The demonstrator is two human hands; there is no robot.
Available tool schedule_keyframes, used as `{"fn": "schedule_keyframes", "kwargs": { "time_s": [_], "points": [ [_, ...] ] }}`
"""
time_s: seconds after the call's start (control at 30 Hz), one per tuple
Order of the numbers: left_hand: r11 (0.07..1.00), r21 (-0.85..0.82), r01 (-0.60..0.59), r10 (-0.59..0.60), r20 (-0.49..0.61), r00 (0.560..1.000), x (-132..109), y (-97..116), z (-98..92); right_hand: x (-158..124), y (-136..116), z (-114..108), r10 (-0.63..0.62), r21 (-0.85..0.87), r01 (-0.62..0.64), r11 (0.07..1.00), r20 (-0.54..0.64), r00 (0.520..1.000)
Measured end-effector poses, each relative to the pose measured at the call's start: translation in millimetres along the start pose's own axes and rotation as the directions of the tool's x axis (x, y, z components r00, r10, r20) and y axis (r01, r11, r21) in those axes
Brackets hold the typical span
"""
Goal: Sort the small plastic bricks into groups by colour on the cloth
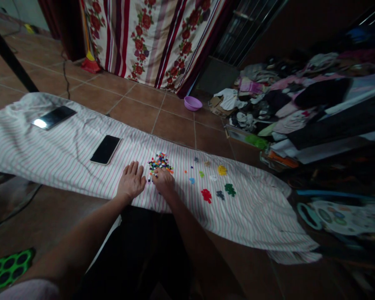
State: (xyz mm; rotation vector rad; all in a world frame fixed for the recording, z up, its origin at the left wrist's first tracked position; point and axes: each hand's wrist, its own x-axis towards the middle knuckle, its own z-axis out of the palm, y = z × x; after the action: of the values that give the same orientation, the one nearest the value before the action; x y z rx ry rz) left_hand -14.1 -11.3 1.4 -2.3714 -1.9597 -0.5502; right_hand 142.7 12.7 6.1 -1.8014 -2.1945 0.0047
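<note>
A mixed pile of small coloured beads [160, 162] lies on a pink-and-green striped white cloth [59, 154] spread over the tiled floor. My left hand [131, 181] rests flat on the cloth just left of the pile, fingers stretched out and holding nothing. My right hand [163, 181] sits at the pile's near edge with its fingers curled in a pinch; what they hold is too small to make out. To the right lie sorted little heaps: red [206, 195], green [229, 189], yellow [221, 170], dark blue [220, 194], light blue [191, 180].
Two phones lie on the cloth: a black one [105, 149] near my left hand, another reflecting light [53, 117] farther left. A purple bowl [193, 103] stands on the floor beyond. Heaped clothes [287, 96] fill the right; a floral curtain [153, 37] hangs behind.
</note>
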Motion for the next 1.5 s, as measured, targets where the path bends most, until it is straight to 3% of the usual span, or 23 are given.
{"fn": "schedule_keyframes", "kwargs": {
  "time_s": [0.27, 0.5, 0.83, 1.0, 1.2, 1.37, 1.5],
  "points": [
    [1.000, -0.015, 0.002, -0.002, 0.017, 1.000, 0, -1, 1.4, 5, -2, 0, 0.050, 0.221, -0.043, 0.974, -0.025, 0.998],
    [1.000, -0.010, -0.010, 0.010, 0.016, 1.000, 1, -2, 1.0, 17, 10, -7, 0.216, 0.586, -0.185, 0.789, 0.017, 0.976],
    [1.000, 0.011, -0.012, 0.012, -0.002, 1.000, 0, -1, -1.5, 12, 52, -19, 0.319, 0.698, -0.256, 0.669, 0.042, 0.947],
    [1.000, -0.005, -0.015, 0.015, -0.010, 1.000, 0, -2, -0.5, 11, 74, -25, 0.361, 0.718, -0.285, 0.635, 0.050, 0.931],
    [1.000, -0.012, -0.024, 0.024, 0.000, 1.000, 0, -2, 0.0, 13, 97, -31, 0.429, 0.677, -0.324, 0.661, 0.013, 0.903],
    [1.000, 0.010, -0.020, 0.020, -0.008, 1.000, 0, -2, 1.3, 15, 118, -40, 0.472, 0.571, -0.375, 0.730, -0.025, 0.881],
    [0.999, 0.029, -0.023, 0.024, -0.010, 1.000, 0, -1, 1.0, 20, 138, -46, 0.553, 0.408, -0.501, 0.763, -0.011, 0.833]
  ]
}}
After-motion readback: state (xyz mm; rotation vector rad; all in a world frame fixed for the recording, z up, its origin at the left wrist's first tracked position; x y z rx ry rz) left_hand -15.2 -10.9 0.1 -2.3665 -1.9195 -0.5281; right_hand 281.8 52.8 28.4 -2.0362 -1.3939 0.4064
